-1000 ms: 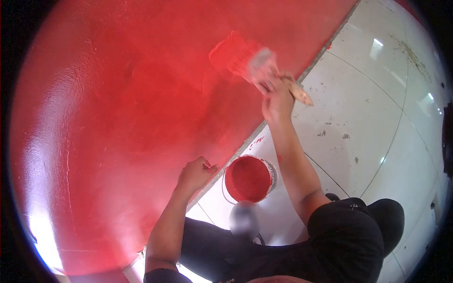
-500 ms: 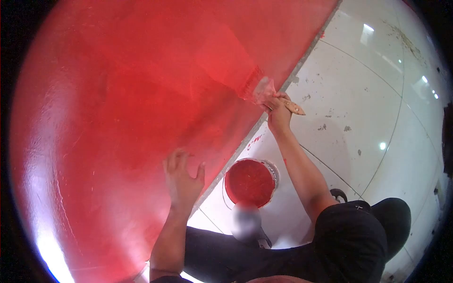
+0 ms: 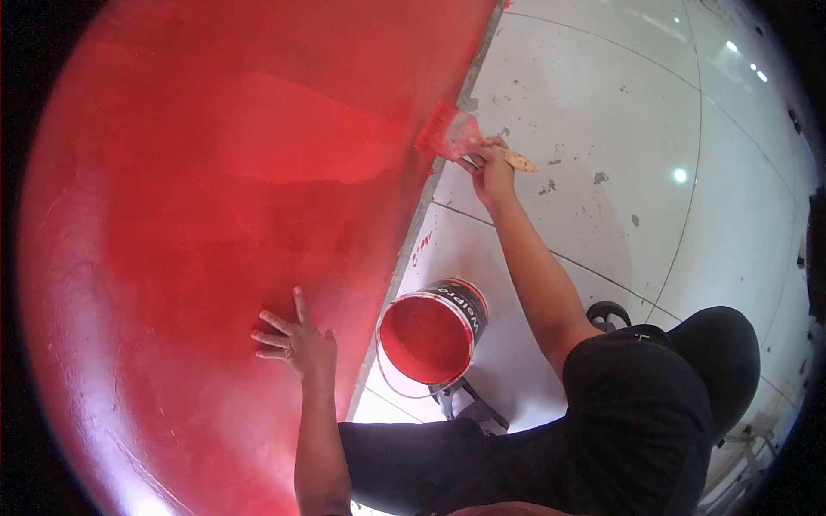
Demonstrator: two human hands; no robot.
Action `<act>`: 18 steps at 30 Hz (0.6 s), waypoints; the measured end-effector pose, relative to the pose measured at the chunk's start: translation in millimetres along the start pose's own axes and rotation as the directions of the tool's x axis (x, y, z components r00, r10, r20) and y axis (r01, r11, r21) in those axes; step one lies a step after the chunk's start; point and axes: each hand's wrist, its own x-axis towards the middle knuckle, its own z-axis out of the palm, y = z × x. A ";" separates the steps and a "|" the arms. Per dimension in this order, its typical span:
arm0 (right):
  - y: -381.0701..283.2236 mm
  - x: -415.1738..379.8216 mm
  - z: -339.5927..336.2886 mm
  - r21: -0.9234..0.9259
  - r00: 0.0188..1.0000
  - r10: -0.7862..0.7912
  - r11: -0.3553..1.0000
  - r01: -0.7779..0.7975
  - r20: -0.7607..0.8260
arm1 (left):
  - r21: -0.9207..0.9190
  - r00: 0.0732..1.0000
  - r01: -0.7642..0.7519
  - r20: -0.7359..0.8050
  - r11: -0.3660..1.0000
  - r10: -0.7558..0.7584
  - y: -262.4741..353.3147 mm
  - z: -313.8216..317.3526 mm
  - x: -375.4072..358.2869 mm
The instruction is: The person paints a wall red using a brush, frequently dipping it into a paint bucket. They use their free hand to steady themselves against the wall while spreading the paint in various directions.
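Note:
My right hand (image 3: pixel 493 176) is closed round the wooden handle of a wide paintbrush (image 3: pixel 463 136). The brush's red bristles rest against the red-painted surface (image 3: pixel 215 224), close to its grey edge. With fingers spread, my left hand (image 3: pixel 297 340) lies on or just over the same surface, lower down, and holds nothing. Between my arms stands a paint bucket (image 3: pixel 479 311) with red paint inside, red on its rim and a wire handle hanging down. A brighter red patch shows to the left of the brush.
Pale floor tiles (image 3: pixel 594 112) with grey scuffs and red spots run along the right side of the painted edge. My dark-clothed legs (image 3: pixel 619 421) and a sandalled foot (image 3: pixel 469 404) are near the bucket. A pale frame-like object (image 3: pixel 740 464) shows at the lower right.
My right hand has drawn the brush to the painted edge. My left hand has turned, its fingers now pointing up and left. The view has shifted, and the bucket's lettering now shows.

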 end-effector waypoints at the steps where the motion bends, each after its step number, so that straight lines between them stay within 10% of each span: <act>1: 1.0 4.1 6.1 0.061 1.000 0.009 0.998 -0.011 0.027 | 0.054 1.000 0.027 0.000 0.998 -0.027 1.7 2.2 2.1; 5: 17.3 23.5 16.4 0.194 0.989 0.009 0.980 -0.037 0.145 | 0.064 0.998 0.056 -0.002 0.996 -0.056 10.0 3.9 4.9; 13: 18.1 49.6 -49.6 -0.162 0.985 0.071 0.982 -0.097 -0.157 | 0.074 0.879 0.052 -0.476 0.996 -0.011 2.8 56.8 18.4; 18: 3.3 73.1 -48.2 -0.215 0.981 -0.097 0.975 0.059 -0.170 | 0.068 0.885 0.063 -0.465 0.996 -0.024 5.3 56.4 18.3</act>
